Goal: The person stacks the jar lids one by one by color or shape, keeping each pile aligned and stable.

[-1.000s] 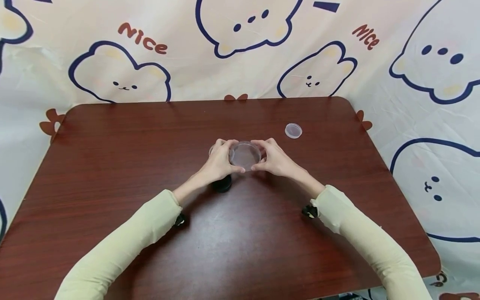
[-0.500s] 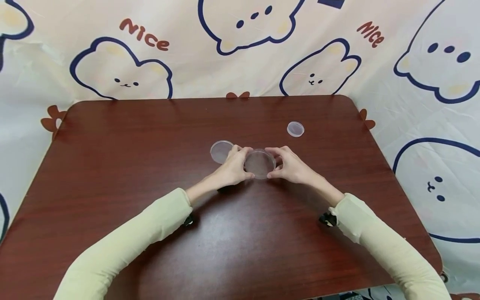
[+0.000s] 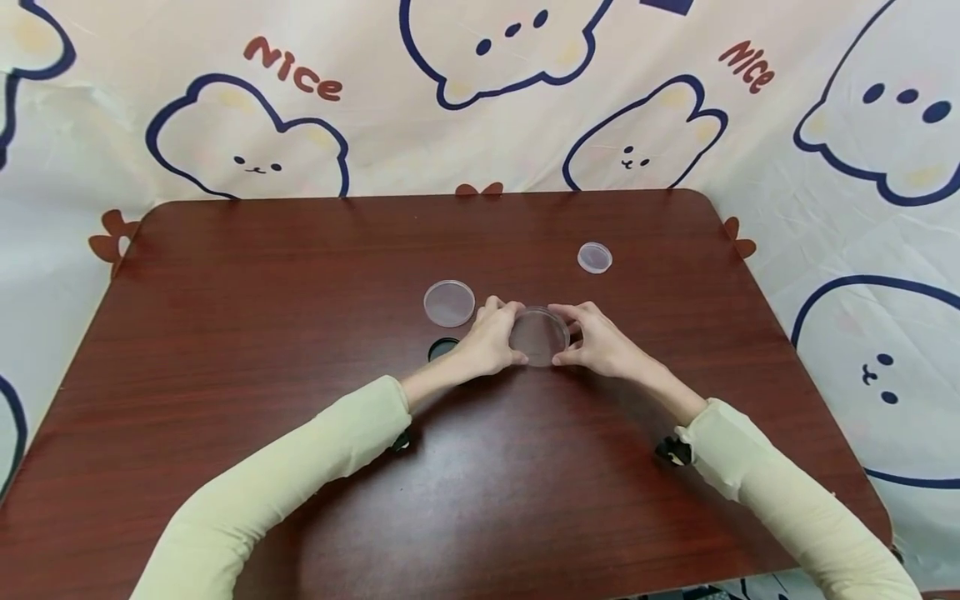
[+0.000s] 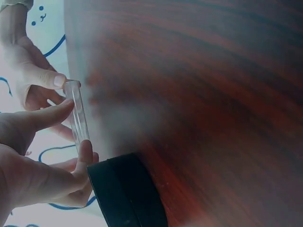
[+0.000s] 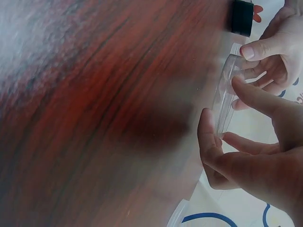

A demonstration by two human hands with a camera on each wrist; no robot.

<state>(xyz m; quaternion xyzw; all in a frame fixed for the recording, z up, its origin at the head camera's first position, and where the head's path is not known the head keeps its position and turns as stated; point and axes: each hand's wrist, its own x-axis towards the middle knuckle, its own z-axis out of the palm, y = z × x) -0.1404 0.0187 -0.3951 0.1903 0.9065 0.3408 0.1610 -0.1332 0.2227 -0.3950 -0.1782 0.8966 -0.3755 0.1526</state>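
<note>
While the left hand (image 3: 489,340) and the right hand (image 3: 600,342) pinch the rim of a clear dish (image 3: 539,337), it lies between them in the head view, neither hand nearer; a dark container (image 3: 442,347) sits left of the grip. From the left wrist it shows edge-on, long axis running from hand to hand. From the right wrist it again spans the grip, seemingly lifted off the tabletop (image 5: 104,104).

The held dish (image 3: 540,337) looks plastic, the table (image 3: 480,508) glossy wood.
</note>
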